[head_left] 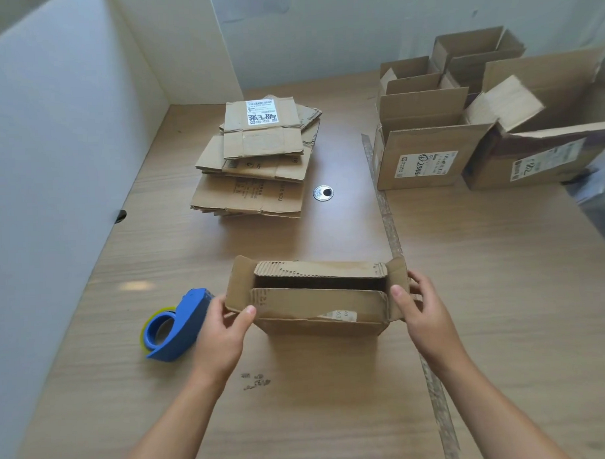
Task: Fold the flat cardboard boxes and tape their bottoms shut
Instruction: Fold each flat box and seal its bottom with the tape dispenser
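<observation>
A small brown cardboard box (317, 307) stands on the wooden table (502, 291) in front of me, its two long flaps folded inward with a dark gap between them. My left hand (225, 331) pinches the left end flap, thumb on top. My right hand (417, 307) holds the right end flap, thumb on its inner face. A blue tape dispenser (177, 326) lies on the table just left of my left hand. Farther back lies a stack of flat cardboard boxes (257, 162).
Several folded open boxes (462, 120) stand at the back right. A round cable hole (323, 193) sits behind the held box. A seam strip (394, 246) runs along the table. A white partition (51, 152) borders the left side.
</observation>
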Motion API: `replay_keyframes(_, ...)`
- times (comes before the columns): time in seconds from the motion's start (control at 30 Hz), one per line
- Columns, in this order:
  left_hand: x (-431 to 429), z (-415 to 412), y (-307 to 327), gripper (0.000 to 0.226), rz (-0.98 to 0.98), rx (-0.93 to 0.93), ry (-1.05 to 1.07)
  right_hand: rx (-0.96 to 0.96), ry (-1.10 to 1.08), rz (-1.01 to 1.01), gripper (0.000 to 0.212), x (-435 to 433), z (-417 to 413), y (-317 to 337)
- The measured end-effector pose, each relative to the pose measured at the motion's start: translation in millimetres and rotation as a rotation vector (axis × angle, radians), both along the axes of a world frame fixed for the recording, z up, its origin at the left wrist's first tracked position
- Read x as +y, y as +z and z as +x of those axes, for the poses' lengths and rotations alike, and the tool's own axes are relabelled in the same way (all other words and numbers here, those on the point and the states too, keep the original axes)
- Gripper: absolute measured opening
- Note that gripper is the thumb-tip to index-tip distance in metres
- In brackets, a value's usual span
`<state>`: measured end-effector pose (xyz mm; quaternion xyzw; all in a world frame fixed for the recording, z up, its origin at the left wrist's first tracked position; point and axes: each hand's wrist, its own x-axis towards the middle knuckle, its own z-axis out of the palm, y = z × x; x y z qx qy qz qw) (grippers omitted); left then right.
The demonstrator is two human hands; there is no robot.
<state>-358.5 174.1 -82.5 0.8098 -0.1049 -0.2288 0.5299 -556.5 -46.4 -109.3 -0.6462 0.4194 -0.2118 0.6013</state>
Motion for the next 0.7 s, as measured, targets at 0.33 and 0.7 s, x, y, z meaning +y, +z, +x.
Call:
replay_keyframes(0.33,-38.2,14.3,13.7,0.065,0.665,-0.906,-0.680,0.411,0.580,-0.680,0.056,-55.5,50.9,49.5)
replay_keyframes(0.7,-18.7,5.7,6.1,0.020,0.453,-1.202,-0.645,0.683,0.840,-0.742,0.037,-68.2,63.7,52.1)
